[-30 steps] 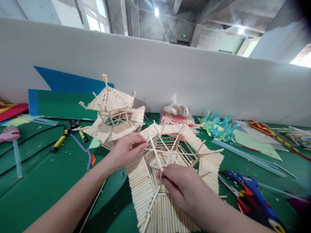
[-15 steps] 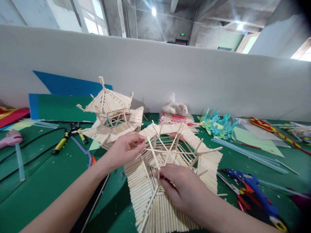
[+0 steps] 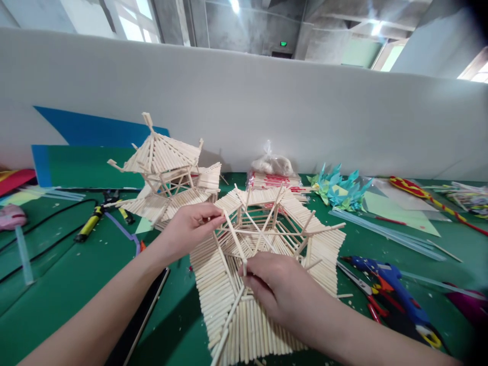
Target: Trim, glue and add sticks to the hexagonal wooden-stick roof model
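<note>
A model roof point(image 3: 217, 284) made of rows of thin wooden sticks, with an open frame of sticks in its middle, stands in front of me. Across the near left of that frame slants a wooden stick point(image 3: 234, 236). My left hand point(image 3: 192, 227) pinches its far end between thumb and fingertips. At the near end, my right hand point(image 3: 277, 282) is closed at the corner where the stick meets a short upright; its fingertips are partly hidden. Behind to the left sits a finished-looking stick pavilion point(image 3: 163, 157) with a pointed roof.
On the right lie scissors point(image 3: 360, 280) and a blue glue gun point(image 3: 396, 284), with clear glue sticks point(image 3: 389, 234) behind. Bagged sticks point(image 3: 274, 180) and a turquoise paper decoration point(image 3: 339, 188) stand at the back. Yellow-handled pliers point(image 3: 91, 223) lie left on the green table point(image 3: 171, 325).
My left fingertips have closed on the stick's far end, which has shifted slightly left. My right hand stays at the near corner. The whole view has shifted a little.
</note>
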Demonstrator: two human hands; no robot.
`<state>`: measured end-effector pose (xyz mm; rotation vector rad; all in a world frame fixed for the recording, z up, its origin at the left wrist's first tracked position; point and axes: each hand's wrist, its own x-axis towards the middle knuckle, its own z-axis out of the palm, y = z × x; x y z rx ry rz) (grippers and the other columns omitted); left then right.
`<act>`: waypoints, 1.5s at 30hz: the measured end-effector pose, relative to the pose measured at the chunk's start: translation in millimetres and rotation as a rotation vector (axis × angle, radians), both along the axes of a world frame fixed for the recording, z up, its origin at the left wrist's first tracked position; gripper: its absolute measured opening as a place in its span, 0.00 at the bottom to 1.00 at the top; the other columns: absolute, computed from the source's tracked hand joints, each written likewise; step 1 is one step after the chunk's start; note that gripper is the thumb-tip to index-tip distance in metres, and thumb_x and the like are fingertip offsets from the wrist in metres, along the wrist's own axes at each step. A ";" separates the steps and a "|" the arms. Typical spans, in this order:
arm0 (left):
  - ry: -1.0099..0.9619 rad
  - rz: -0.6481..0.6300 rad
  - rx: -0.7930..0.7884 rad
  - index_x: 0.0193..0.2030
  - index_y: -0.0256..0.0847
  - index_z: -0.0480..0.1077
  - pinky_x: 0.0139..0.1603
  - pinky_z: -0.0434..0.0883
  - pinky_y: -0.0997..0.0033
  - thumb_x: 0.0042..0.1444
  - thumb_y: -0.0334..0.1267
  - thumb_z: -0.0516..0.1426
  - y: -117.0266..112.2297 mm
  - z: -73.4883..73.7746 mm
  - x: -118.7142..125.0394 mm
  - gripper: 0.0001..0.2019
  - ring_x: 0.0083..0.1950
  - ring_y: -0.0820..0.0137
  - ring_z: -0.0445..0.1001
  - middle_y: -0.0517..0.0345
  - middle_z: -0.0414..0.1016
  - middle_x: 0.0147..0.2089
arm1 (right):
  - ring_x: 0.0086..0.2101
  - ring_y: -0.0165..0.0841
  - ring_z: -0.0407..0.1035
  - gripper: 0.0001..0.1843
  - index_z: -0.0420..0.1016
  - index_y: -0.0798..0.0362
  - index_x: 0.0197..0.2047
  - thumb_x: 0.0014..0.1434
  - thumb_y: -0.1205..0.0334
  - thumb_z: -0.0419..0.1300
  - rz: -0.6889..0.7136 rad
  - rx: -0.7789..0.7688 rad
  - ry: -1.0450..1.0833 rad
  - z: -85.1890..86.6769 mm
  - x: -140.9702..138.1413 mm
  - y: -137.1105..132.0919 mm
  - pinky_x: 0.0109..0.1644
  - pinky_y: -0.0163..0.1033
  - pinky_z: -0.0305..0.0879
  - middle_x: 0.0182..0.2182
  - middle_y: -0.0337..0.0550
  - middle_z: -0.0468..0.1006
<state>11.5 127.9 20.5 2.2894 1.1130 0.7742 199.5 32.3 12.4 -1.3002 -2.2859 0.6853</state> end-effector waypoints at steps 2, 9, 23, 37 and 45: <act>0.000 -0.004 -0.003 0.30 0.38 0.71 0.30 0.64 0.76 0.56 0.38 0.52 0.0 -0.9 -0.3 0.09 0.30 0.73 0.69 0.61 0.71 0.27 | 0.27 0.28 0.63 0.10 0.68 0.55 0.27 0.57 0.70 0.51 0.002 0.005 -0.002 0.2 0.1 0.4 0.32 0.33 0.57 0.25 0.39 0.72; -0.012 0.003 0.001 0.27 0.39 0.70 0.30 0.63 0.76 0.56 0.38 0.52 0.0 -2.6 -0.9 0.10 0.29 0.73 0.68 0.62 0.69 0.25 | 0.30 0.30 0.66 0.10 0.72 0.57 0.30 0.58 0.70 0.51 -0.005 -0.013 0.010 2.3 -0.7 1.7 0.34 0.33 0.61 0.28 0.42 0.73; -0.008 0.108 0.053 0.39 0.41 0.72 0.34 0.70 0.72 0.54 0.41 0.54 -3.2 2.1 -10.8 0.10 0.38 0.68 0.73 0.55 0.75 0.39 | 0.41 0.36 0.70 0.17 0.68 0.59 0.49 0.56 0.69 0.51 -0.093 0.080 0.180 23.6 21.9 -21.9 0.45 0.40 0.68 0.41 0.48 0.76; 0.216 -0.173 0.404 0.59 0.47 0.56 0.64 0.44 0.52 0.61 0.34 0.45 -46.2 17.2 21.7 0.19 0.64 0.63 0.52 0.56 0.57 0.62 | 0.32 0.25 0.71 0.17 0.62 0.39 0.51 0.59 0.64 0.52 -0.449 0.259 0.434 10.6 77.4 -65.4 0.28 0.22 0.69 0.35 0.35 0.73; 0.226 -0.192 0.331 0.53 0.49 0.62 0.61 0.49 0.48 0.60 0.32 0.46 -43.9 7.9 16.6 0.16 0.62 0.61 0.54 0.54 0.60 0.58 | 0.31 0.27 0.71 0.16 0.64 0.38 0.49 0.59 0.64 0.53 -0.512 0.207 0.487 1.0 83.1 -68.9 0.27 0.25 0.70 0.35 0.36 0.74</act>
